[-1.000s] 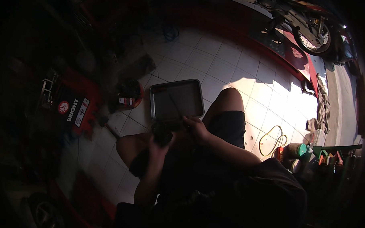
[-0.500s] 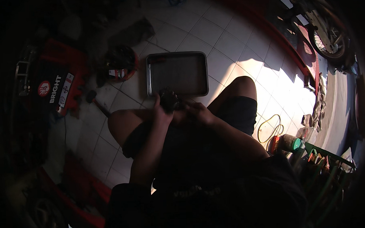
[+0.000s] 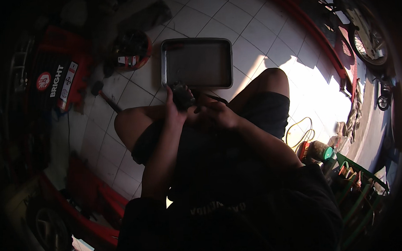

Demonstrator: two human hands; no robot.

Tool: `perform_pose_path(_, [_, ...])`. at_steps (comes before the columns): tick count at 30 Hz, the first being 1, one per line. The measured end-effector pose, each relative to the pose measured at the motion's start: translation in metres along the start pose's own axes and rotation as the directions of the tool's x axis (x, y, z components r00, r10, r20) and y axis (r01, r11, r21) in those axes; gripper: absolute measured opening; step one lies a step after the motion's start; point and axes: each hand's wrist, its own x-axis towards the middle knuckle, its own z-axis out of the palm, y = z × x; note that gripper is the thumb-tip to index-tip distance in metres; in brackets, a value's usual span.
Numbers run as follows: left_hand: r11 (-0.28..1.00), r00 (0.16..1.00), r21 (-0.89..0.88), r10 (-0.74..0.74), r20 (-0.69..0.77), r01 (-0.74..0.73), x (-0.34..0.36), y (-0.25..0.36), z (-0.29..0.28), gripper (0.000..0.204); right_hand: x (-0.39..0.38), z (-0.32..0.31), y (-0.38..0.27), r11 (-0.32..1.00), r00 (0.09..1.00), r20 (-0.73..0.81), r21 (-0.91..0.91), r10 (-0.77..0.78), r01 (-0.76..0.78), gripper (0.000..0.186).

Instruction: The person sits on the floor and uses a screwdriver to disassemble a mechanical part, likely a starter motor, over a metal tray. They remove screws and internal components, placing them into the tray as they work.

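My left hand grips a dark, compact metal part, its thumb raised along the side. Just to the right, my right hand has bent fingers around what looks like a slim dark tool, partly hidden and hard to make out. Both hands are over my lap, between my bent knees. Beyond them on the tiled floor lies a rectangular metal tray, with a small reddish item faintly visible inside near its far edge.
Left: red-and-black equipment, a round red container, a mallet-like tool by my left knee. Right: a motorbike beside a long red platform, a yellow hose, a green-lidded tub, a green rack.
The view has shifted, so the tray appears higher. My left hand has turned the dark part; the thin tool in my right hand no longer points up across the tray.
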Motion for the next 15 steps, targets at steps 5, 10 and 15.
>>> perform_pose_path(5, [1.0, 1.0, -0.002, 0.027, 0.016, -0.027, -0.001, 0.0, 0.0, 0.058, -0.001, 0.002, -0.003, 1.0, 1.0, -0.004, -0.015, 0.01, -0.01, 0.027])
perform_pose_path(10, [1.0, 0.999, 0.026, 0.008, -0.042, -0.007, -0.002, -0.004, 0.01, 0.058, -0.005, -0.002, -0.002, 0.993, 0.999, -0.021, -0.114, -0.031, 0.028, 0.026])
perform_pose_path(15, [0.982, 1.0, 0.191, -0.001, -0.029, 0.006, -0.007, -0.012, 0.018, 0.054, -0.001, -0.009, 0.009, 0.866, 0.959, 0.147, 0.412, 0.244, -0.283, 0.017])
